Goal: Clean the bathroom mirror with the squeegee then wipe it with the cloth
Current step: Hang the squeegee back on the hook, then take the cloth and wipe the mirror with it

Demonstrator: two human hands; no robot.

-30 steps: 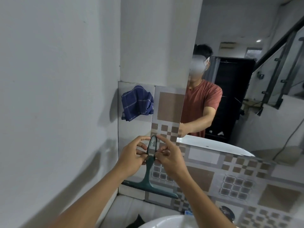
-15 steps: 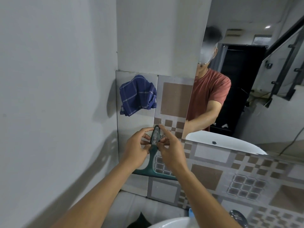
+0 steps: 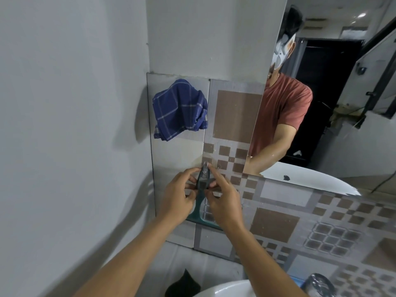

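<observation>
A green squeegee (image 3: 201, 219) hangs blade-down against the tiled wall, left of the mirror (image 3: 334, 116). My left hand (image 3: 176, 196) and my right hand (image 3: 224, 201) both pinch the top of its handle, right at a small metal hook (image 3: 205, 163) on the tiles. My fingers hide most of the handle. A blue checked cloth (image 3: 180, 110) hangs bunched on the wall above the hands, apart from them. The mirror shows a person in a red shirt.
A white wall closes in on the left. The rim of a white sink (image 3: 227, 288) lies below my forearms, with a chrome tap (image 3: 319, 284) to its right and a dark object (image 3: 182, 284) to its left. Patterned tiles (image 3: 274, 224) run under the mirror.
Both hands stay on the squeegee handle at the hook. The view has shifted so the cloth sits higher in frame. The fingers have changed their grip slightly.
</observation>
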